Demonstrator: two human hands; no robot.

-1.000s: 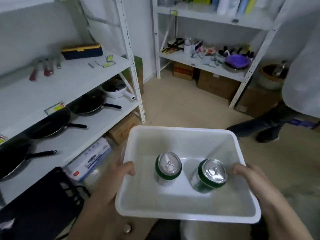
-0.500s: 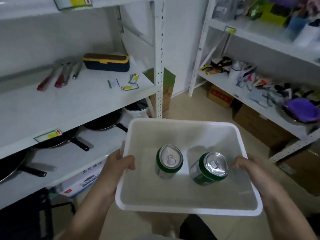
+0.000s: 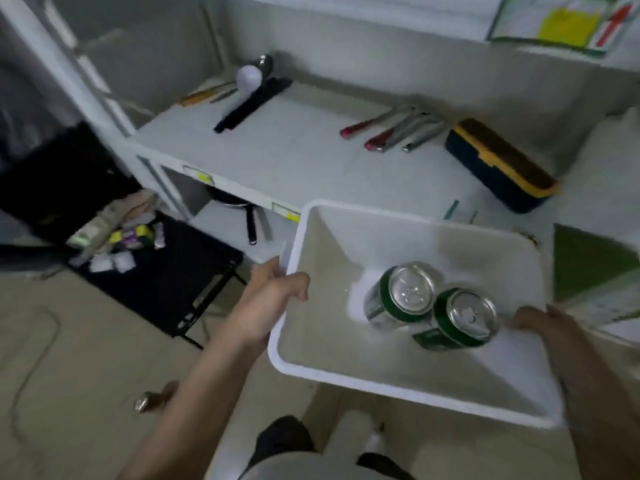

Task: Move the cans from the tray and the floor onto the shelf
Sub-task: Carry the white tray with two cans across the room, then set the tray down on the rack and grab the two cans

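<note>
Tray [image 3: 346,370], lower right of frame, both your hands, left [image 3: 268,303] and right [image 3: 543,323], closed on its rims: two cans [image 3: 401,296] leaning loose; tilting further could roll them out.

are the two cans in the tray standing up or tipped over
Tipped, not flat. Both cans lean against each other in the white tray, tops angled toward the camera, green sides showing.

The white shelf [image 3: 294,157] carries a black holder [image 3: 251,103], red-handled tools [image 3: 388,129] and a navy-and-yellow box [image 3: 502,164]. A can [image 3: 143,403] lies on the floor [image 3: 69,358] beside a black stand [image 3: 156,268].
</note>
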